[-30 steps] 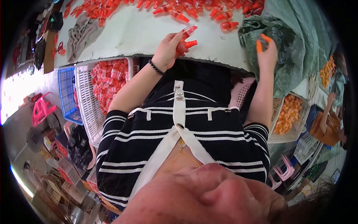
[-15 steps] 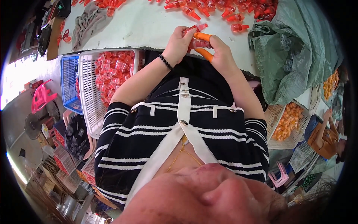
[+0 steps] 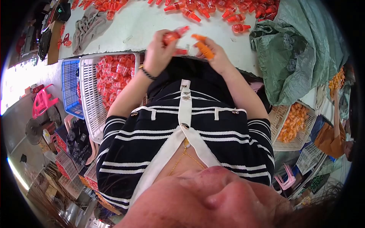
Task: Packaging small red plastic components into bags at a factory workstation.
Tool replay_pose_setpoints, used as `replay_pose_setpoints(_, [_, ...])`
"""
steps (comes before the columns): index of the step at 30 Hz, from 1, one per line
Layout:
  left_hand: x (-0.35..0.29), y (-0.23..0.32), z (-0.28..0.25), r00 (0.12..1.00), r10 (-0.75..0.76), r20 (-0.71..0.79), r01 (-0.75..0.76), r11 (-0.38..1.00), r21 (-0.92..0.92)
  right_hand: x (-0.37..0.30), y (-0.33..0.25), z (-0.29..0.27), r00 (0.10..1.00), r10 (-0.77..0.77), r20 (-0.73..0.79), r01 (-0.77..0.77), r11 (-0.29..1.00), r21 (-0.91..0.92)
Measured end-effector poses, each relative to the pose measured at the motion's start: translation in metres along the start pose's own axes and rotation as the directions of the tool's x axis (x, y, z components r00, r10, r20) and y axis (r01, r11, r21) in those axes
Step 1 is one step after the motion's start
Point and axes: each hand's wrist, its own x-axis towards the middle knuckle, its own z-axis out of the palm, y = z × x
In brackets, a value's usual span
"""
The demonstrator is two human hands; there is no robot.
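My left hand (image 3: 157, 54) is closed around a small translucent red bottle with a pointed tip (image 3: 177, 34), just above the near edge of the white table (image 3: 152, 28). A second red piece (image 3: 181, 51) pokes out below the fingers of that hand; its full shape is hidden. To the right, my right hand (image 3: 218, 57) is apart from the bottle, its fingers spread and nothing visible between them. Orange finger cots (image 3: 204, 49) cover its thumb and a finger. More red bottles of the same kind (image 3: 202, 7) lie in a loose heap along the table's far side.
Below the table edge at left, a white basket (image 3: 88, 97) holds many red pieces, with a blue crate (image 3: 69, 85) beside it. A grey cloth (image 3: 87, 30) lies at far left. At right stand a green sack (image 3: 300, 72) and a basket of orange pieces (image 3: 293, 123).
My hands have drawn apart. The left has moved left, carrying the red bottle; the right has come off the red piece it had between its orange-covered fingers.
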Motion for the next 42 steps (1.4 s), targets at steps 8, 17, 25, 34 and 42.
replay_pose_setpoints(8, [-0.029, -0.046, -0.146, 0.999, -0.020, -0.044, 0.047, 0.628, 0.777, 0.005, -0.039, -0.098, 0.842, -0.455, -0.289, -0.046, 0.473, -0.880])
replay_pose_setpoints(17, [0.065, -0.037, -0.017, 0.891, 0.391, 0.229, -0.453, 0.779, 0.433, 0.021, -0.023, -0.131, 0.791, -0.602, -0.110, -0.154, -0.023, -0.988])
replay_pose_setpoints(25, [0.117, -0.044, 0.054, 0.880, 0.308, 0.361, -0.474, 0.612, 0.633, 0.005, -0.032, -0.109, 0.916, -0.397, -0.051, 0.016, 0.163, -0.986])
replay_pose_setpoints(34, [0.041, 0.011, 0.071, 0.739, -0.355, 0.572, 0.647, 0.610, -0.458, -0.012, -0.036, -0.036, 0.866, -0.469, 0.173, 0.371, 0.370, -0.852])
replay_pose_setpoints(42, [0.034, -0.013, 0.069, 0.714, -0.361, 0.600, 0.698, 0.438, -0.566, -0.026, -0.059, -0.113, 0.686, -0.556, -0.470, 0.061, 0.687, -0.724])
